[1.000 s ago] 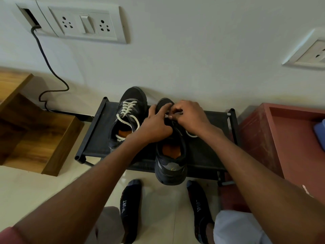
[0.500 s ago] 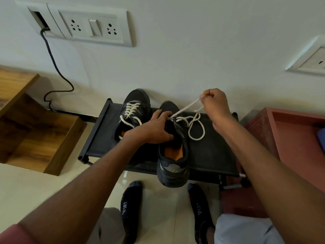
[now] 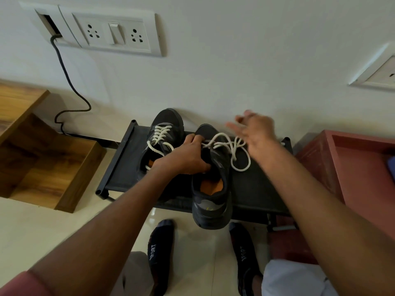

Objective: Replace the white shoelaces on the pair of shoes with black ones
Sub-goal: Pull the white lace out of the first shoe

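Head view: mid-frame, two dark shoes sit on a black rack against the wall. The left hand grips the nearer shoe at its tongue, while the right hand, blurred, hangs above with fingers spread. A loosened white lace trails onto the rack. The far shoe is fully laced. Wooden shelves sit at left, a red cabinet at right, and socked feet below.

"SPORT" is printed on both socks.
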A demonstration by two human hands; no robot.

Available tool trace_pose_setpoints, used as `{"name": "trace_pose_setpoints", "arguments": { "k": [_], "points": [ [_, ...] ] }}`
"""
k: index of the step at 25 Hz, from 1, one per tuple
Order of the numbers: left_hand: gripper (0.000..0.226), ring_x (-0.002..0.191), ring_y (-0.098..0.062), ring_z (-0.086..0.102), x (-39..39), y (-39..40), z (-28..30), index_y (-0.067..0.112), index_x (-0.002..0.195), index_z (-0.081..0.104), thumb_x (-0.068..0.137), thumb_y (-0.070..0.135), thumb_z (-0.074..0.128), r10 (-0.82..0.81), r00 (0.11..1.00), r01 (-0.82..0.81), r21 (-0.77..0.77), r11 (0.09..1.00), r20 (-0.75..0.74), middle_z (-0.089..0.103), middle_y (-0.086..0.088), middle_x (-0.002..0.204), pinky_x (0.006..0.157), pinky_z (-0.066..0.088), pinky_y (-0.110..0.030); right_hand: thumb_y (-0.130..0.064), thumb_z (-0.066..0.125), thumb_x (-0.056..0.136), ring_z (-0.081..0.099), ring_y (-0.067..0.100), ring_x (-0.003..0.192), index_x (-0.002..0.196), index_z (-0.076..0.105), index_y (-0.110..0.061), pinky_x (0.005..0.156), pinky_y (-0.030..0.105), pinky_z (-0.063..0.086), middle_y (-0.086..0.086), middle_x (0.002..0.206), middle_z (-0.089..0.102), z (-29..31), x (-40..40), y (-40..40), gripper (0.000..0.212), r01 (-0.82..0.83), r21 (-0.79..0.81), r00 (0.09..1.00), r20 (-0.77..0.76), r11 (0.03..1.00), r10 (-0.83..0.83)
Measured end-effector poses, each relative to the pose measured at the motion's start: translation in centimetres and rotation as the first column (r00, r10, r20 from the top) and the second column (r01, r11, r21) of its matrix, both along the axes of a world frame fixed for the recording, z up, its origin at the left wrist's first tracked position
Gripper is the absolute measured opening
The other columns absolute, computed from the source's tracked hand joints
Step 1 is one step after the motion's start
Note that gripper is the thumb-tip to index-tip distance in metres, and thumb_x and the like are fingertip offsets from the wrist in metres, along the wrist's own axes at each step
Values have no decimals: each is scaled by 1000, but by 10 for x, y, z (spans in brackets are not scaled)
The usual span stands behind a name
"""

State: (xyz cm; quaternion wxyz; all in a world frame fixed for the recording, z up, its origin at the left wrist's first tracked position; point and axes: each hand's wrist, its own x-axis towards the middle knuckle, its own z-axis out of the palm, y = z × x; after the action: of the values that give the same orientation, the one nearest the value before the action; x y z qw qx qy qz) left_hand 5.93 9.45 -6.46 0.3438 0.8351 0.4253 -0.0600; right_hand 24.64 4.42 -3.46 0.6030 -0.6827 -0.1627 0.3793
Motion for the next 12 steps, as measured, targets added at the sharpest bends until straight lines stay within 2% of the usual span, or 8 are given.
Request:
{"name": "trace_pose_setpoints", "arguments": {
  "k": [1, 2, 4, 6, 8, 9, 10, 12],
  "points": [
    [100, 142, -32, 45, -1, 0, -1, 18, 159, 25, 81, 43, 83, 5, 1000, -5, 2, 1000, -5, 22, -4, 161, 116, 42, -46, -12, 55, 105, 78, 24, 90, 92, 67, -17, 90, 43, 60, 2, 92, 74, 7, 15, -3, 18, 28, 10, 1000, 2, 1000, -28],
    [101, 142, -32, 44, -1, 0, -1, 18, 159, 25, 81, 43, 82, 8, 1000, -8, 4, 1000, -4, 21, -4, 162, 116, 42, -46, -17, 58, 105, 78, 20, 94, 92, 68, -21, 90, 40, 58, -2, 93, 75, 10, 28, -8, 17, -17, -7, 993, 115, 1000, 18],
    [106, 144, -32, 42, 1, -1, -2, 18, 162, 19, 82, 45, 83, -3, 1000, 3, -5, 1000, -8, 16, -4, 165, 118, 41, -44, -24, 69, 99, 74, 12, 100, 92, 73, -27, 90, 33, 54, -7, 97, 76, 6, 33, -16, 9, -187, -67, 911, 362, 980, 199],
    [112, 147, -32, 38, 5, -3, -1, 18, 164, 12, 82, 47, 83, -11, 1000, 11, -22, 1000, -18, 8, -3, 168, 119, 39, -44, -31, 78, 91, 70, 7, 101, 95, 77, -29, 93, 28, 54, -11, 102, 76, -7, 16, -14, 4, -367, -159, 761, 516, 916, 394],
    [113, 149, -31, 35, 6, -4, -1, 15, 165, 8, 84, 44, 82, -1, 1000, 1, -19, 1000, -16, 6, -5, 168, 120, 38, -42, -36, 82, 87, 68, 4, 97, 95, 81, -29, 89, 30, 56, -13, 101, 74, -23, -8, -8, 11, -497, -321, 534, 620, 806, 575],
    [112, 150, -31, 34, 6, -4, -1, 13, 164, 8, 85, 42, 82, 1, 1000, -1, -19, 1000, -13, 5, -6, 168, 120, 37, -40, -35, 83, 86, 68, 6, 94, 93, 82, -28, 86, 34, 58, -12, 99, 74, -30, -16, -6, 10, -505, -378, 454, 648, 776, 612],
    [111, 151, -30, 33, 6, -4, 0, 11, 164, 8, 86, 40, 81, 1, 1000, -1, -21, 1000, -12, 5, -7, 168, 120, 36, -38, -32, 83, 86, 68, 10, 91, 89, 82, -27, 84, 39, 59, -9, 96, 74, -35, -21, -6, 7, -481, -404, 418, 675, 778, 609],
    [108, 152, -30, 30, 6, -4, -1, 9, 164, 8, 88, 39, 79, 0, 1000, -1, -30, 1000, -17, 4, -8, 169, 120, 34, -37, -28, 83, 87, 69, 16, 86, 85, 82, -22, 79, 40, 58, -3, 91, 76, -41, -22, -7, 6, -417, -409, 409, 713, 812, 570]
  ]
}}
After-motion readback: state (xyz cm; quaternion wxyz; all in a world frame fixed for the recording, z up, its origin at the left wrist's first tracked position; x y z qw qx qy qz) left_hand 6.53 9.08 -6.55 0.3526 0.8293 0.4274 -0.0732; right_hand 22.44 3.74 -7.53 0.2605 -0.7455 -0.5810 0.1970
